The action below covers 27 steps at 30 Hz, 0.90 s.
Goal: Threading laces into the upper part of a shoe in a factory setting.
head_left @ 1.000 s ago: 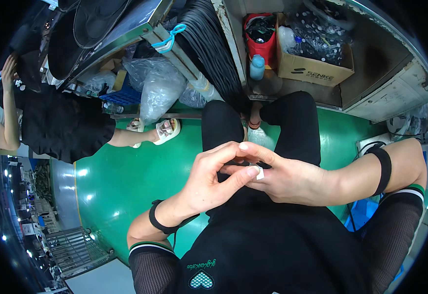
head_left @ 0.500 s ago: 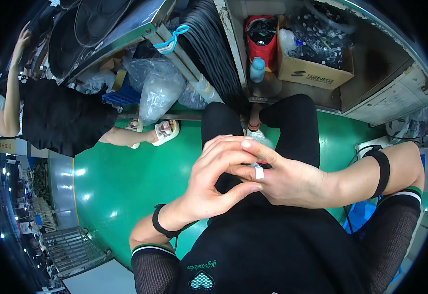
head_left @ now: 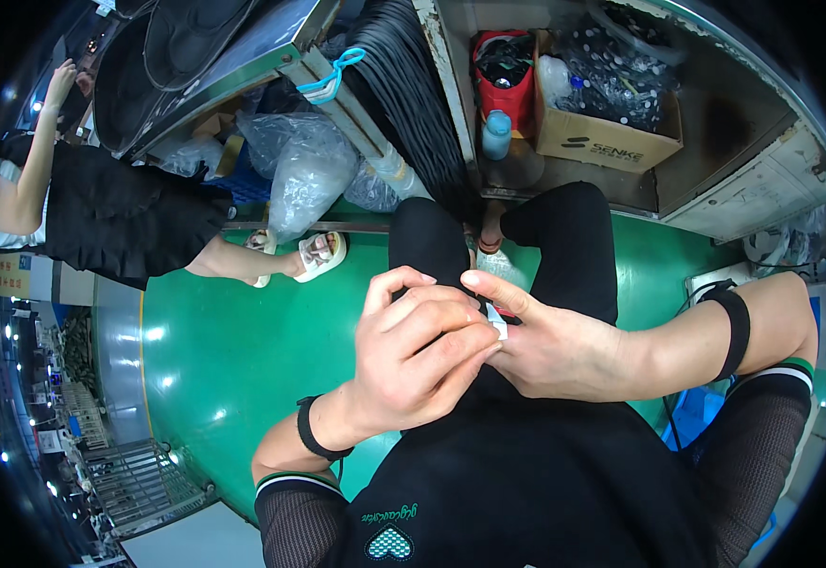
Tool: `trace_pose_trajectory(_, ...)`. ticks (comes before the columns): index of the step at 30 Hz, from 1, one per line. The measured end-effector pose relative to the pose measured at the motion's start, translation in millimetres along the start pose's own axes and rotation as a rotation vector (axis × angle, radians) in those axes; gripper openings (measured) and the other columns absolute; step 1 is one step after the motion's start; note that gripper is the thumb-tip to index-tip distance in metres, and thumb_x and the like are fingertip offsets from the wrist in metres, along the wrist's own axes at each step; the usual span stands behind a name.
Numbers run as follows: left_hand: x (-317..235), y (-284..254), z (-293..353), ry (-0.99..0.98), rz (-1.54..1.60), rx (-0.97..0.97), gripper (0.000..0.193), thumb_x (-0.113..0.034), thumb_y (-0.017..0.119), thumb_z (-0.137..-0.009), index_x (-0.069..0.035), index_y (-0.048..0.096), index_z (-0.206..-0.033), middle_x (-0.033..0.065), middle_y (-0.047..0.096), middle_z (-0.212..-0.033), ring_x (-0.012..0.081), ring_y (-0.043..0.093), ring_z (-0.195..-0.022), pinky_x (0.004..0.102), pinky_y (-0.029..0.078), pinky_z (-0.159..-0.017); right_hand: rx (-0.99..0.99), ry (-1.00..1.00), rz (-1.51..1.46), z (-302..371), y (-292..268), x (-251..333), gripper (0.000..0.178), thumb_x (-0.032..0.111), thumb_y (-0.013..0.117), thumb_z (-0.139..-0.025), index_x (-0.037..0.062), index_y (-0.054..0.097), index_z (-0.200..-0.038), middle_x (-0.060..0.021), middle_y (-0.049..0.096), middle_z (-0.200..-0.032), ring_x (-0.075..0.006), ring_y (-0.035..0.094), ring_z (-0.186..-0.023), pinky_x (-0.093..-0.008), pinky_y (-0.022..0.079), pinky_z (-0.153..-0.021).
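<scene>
Both my hands meet above my lap. My left hand (head_left: 422, 346) is closed, its thumb and fingertips pinching at a small white strip (head_left: 497, 322) that lies round a finger of my right hand (head_left: 560, 348). A bit of red shows beside the strip. My right thumb is stretched out and apart from the fingers, which are mostly hidden behind my left hand. I see no other thing in the right hand. Black bands circle both my forearms.
Ahead is a metal cabinet (head_left: 716, 204) with a cardboard box (head_left: 612, 142), red bag (head_left: 506, 95) and blue bottle (head_left: 496, 135). Black cords (head_left: 404, 95) hang beside a plastic bag (head_left: 304, 185). Another person (head_left: 139, 213) stands at the left on the green floor (head_left: 243, 350).
My left hand has drawn back from over my right hand, and its fingers have closed on the white strip. The other person's raised arm has shifted slightly right.
</scene>
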<state>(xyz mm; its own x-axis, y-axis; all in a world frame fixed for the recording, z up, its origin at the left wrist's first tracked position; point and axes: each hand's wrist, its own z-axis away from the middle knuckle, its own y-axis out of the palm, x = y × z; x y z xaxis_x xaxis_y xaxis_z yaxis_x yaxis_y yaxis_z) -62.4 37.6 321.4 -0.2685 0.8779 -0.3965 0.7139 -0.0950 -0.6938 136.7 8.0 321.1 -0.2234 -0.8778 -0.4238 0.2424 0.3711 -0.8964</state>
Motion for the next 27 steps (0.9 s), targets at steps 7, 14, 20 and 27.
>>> trace_pose_trajectory(7,-1.6,0.1,2.9,-0.49,0.54,0.049,0.008,0.002,0.069,-0.081,0.0,0.065,-0.087,0.0079,0.061,-0.085,0.0171,0.056,-0.074,0.0284,0.045,-0.065,-0.132,0.014,0.037,0.8,-2.2,-4.0,0.018,0.021,0.059,-0.071,0.0143,0.074,-0.077,-0.0035,0.057,-0.098,-0.0266,0.05,-0.118,-0.0652,0.011,-0.118)
trace_pose_trajectory(14,6.9,5.3,3.5,-0.296,0.469,0.042,0.013,0.003,0.069,-0.078,-0.003,0.066,-0.089,0.0076,0.065,-0.085,0.0227,0.063,-0.073,0.0317,0.049,-0.07,-0.112,0.004,0.012,1.7,-3.4,-4.5,0.023,0.021,0.058,-0.072,0.0128,0.075,-0.085,-0.0043,0.058,-0.107,-0.0287,0.049,-0.121,-0.0638,0.012,-0.118)
trace_pose_trajectory(20,18.7,4.2,1.9,-0.069,0.441,0.115,0.019,0.001,0.069,-0.074,-0.006,0.068,-0.092,0.0066,0.069,-0.09,0.0233,0.066,-0.082,0.0342,0.05,-0.072,-0.157,0.017,-0.014,3.0,-3.3,-5.2,0.03,0.021,0.057,-0.074,0.0119,0.076,-0.096,-0.0046,0.058,-0.112,-0.0294,0.05,-0.121,-0.062,0.014,-0.119)
trace_pose_trajectory(27,27.3,2.0,0.4,0.128,0.362,0.137,0.024,-0.003,0.071,-0.074,-0.006,0.069,-0.098,0.0079,0.069,-0.097,0.0246,0.067,-0.083,0.0355,0.052,-0.072,-0.155,0.022,0.032,6.0,-1.6,-5.9,0.029,0.022,0.057,-0.073,0.0117,0.076,-0.092,-0.0038,0.058,-0.112,-0.0294,0.05,-0.12,-0.0619,0.014,-0.119)
